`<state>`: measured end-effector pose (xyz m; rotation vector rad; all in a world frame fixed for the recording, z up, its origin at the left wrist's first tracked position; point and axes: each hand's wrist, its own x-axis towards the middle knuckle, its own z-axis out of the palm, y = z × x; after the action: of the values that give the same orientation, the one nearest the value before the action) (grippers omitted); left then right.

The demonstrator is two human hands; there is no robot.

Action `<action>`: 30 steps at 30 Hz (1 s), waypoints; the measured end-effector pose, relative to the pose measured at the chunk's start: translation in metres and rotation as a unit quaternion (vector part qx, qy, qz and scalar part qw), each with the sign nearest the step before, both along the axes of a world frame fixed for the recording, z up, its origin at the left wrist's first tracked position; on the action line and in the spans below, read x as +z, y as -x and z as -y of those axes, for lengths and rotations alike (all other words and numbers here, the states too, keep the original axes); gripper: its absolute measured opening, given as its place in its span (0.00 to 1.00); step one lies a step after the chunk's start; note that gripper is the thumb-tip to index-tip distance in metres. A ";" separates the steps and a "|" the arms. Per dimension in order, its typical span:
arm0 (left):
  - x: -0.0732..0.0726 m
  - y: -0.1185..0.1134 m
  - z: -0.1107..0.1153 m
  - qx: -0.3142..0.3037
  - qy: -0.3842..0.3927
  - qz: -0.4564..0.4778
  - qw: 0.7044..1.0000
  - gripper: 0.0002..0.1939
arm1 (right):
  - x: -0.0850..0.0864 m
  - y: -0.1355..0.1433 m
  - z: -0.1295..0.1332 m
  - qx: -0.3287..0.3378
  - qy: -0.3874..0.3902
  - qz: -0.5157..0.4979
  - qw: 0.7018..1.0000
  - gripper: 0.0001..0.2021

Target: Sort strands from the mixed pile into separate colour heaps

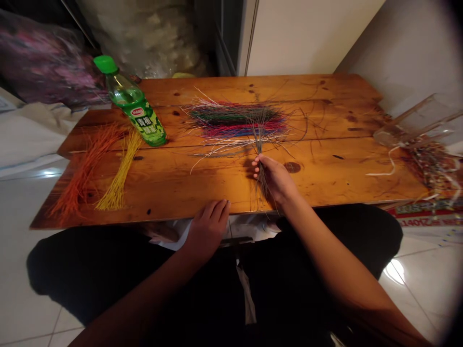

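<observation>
My right hand (pixel 274 174) is closed around a bundle of thin grey wires (pixel 258 137), held upright with the ends fanned out above and below the fist. Behind it on the wooden table lies a pile of thin wires (pixel 238 118) in green, red, pink, blue and white; the grey tips overlap the pile in view. My left hand (pixel 211 221) rests on the table's front edge with its fingers stretched out and nothing in it. Farther left lie a bundle of yellow wires (pixel 121 173) and a bundle of orange wires (pixel 87 171).
A green-capped bottle (pixel 139 113) stands at the table's left, beside the yellow bundle. To the right is a clear plastic container (pixel 419 120), with a heap of mixed scraps (pixel 434 164) by it. The wooden table (pixel 347 178) ends just before my knees.
</observation>
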<state>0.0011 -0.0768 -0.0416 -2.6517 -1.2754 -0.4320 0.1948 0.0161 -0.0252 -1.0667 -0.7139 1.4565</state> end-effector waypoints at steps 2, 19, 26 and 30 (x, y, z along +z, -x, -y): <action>0.001 0.003 -0.001 -0.021 0.003 0.008 1.000 0.16 | -0.001 0.000 0.000 -0.001 -0.002 0.005 1.000 0.07; 0.011 0.015 -0.038 0.125 0.319 0.721 0.603 0.07 | 0.011 0.034 0.023 0.141 0.008 0.011 0.990 0.08; 0.004 0.009 -0.033 0.131 0.349 0.687 0.624 0.08 | 0.001 0.063 0.044 0.261 -0.009 0.055 0.964 0.13; 0.005 0.010 -0.033 0.143 0.336 0.664 0.652 0.08 | 0.000 0.060 0.043 0.290 0.009 0.020 0.957 0.13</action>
<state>-0.0089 -0.0442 -0.0366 -2.1972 -2.4869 -2.5814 0.1349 -0.0270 -0.0252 -0.9403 -1.1068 1.9412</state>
